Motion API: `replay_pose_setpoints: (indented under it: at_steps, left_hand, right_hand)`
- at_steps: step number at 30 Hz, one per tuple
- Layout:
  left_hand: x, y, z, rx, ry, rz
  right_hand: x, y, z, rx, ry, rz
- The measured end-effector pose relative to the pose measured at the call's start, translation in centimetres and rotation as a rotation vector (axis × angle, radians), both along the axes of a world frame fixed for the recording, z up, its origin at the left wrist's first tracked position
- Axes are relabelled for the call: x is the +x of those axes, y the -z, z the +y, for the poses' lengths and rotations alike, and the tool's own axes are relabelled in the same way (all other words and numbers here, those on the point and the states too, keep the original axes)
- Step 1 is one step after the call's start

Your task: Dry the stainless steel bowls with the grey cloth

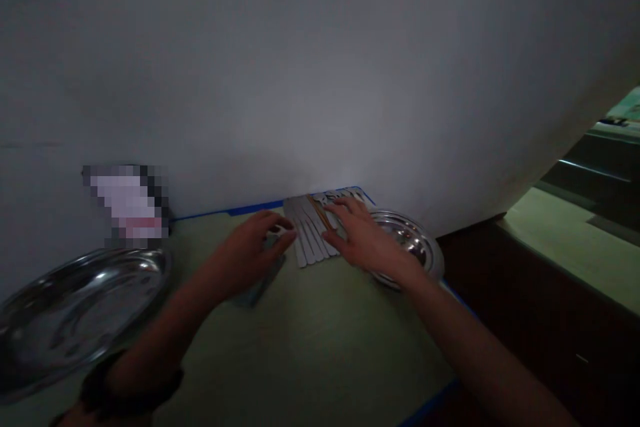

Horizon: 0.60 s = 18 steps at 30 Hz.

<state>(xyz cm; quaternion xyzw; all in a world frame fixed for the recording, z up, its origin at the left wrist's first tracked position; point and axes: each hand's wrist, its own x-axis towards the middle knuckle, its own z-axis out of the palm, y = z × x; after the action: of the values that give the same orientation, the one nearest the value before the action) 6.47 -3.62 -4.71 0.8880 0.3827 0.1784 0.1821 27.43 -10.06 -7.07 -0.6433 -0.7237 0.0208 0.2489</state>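
On the pale green tabletop [310, 320], against the wall, several silver table knives [307, 230] lie side by side. Brown chopsticks [320, 210] rest among the cutlery, and more metal pieces with ornate handles [345, 195] lie to the right. My left hand [253, 250] hovers at the knives' left side, fingers curved and thumb slightly apart, with nothing visibly held. Over the right part of the cutlery is my right hand [357, 233], fingers spread, near the chopsticks; I cannot tell whether it touches them. A greyish, glassy-looking block [260, 283] is partly hidden under my left hand.
A round metal bowl [435, 250] sits at the table's right edge, partly behind my right wrist. At the left lies a large oval metal tray [90, 347]. A pixelated object [127, 203] leans by the wall [320, 67]. Blue tape [255, 208] lines the table edges.
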Motion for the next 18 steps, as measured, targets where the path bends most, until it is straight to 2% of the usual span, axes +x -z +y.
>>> replay_pose_setpoints:
  at_steps: [3,4,6,9,10,12,15,18]
  left_hand:
    - [-5.8,-3.0,1.2,0.075,-0.119,0.156]
    - [-7.9,-3.7,1.7,0.086,-0.154,0.221]
    - [-12.1,-4.3,2.7,0.094,-0.315,0.329]
    - [-18.0,-3.5,4.5,0.067,-0.516,0.423]
    - [-19.7,-2.9,5.1,0.037,-0.55,0.459]
    - [-22.4,-1.6,6.2,-0.033,-0.703,0.509]
    - [-24.8,0.1,7.2,-0.108,-0.755,0.522]
    - [-25.8,0.8,7.8,-0.159,-0.753,0.502]
  right_hand:
    - [-5.1,-1.4,1.8,-0.1,-0.172,-0.02]
    - [-6.6,-1.8,2.4,-0.171,-0.243,-0.033]
    - [-9.4,-2.6,3.7,-0.353,-0.398,-0.074]
    - [-13.4,-3.2,5.8,-0.552,-0.558,-0.141]
    - [-14.6,-3.3,6.5,-0.569,-0.576,-0.143]
    - [-16.9,-3.0,7.7,-0.553,-0.582,-0.112]
    - [-19.3,-2.1,9.0,-0.551,-0.582,-0.081]
    - [-20.5,-0.9,9.7,-0.572,-0.582,-0.146]
